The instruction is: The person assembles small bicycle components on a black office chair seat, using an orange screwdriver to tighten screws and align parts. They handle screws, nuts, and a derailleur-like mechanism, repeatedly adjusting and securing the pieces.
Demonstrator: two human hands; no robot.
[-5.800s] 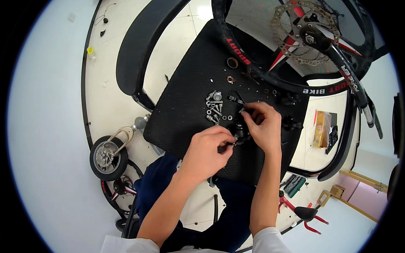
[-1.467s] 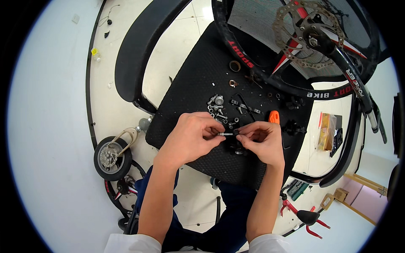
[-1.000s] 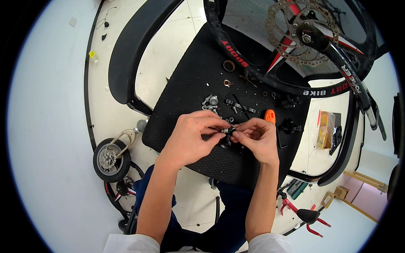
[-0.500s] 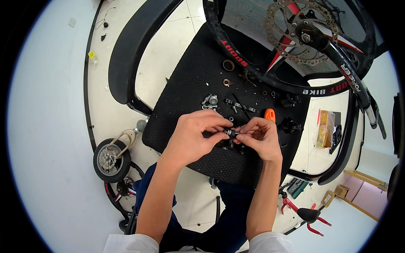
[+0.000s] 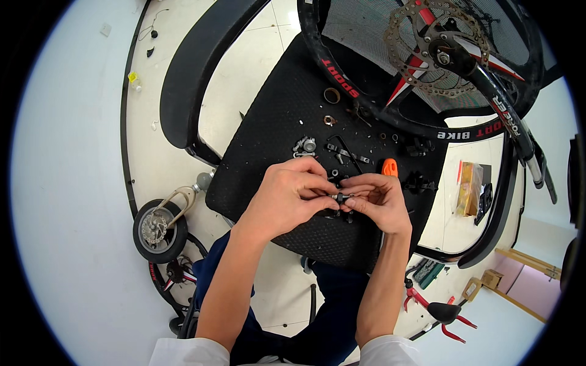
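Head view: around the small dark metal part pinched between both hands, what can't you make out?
- Small dark metal part: fingertips of left hand and right hand cover most of it; its shape is unclear.
- Orange-handled tool: tip hidden behind the right hand.
- Loose silver hardware on black mat: too small to identify.

Rough, matt black mat [image 5: 274, 128], dull metal brake disc [image 5: 436, 52], glossy black rim [image 5: 378, 104], bright metal washers [image 5: 329, 120]
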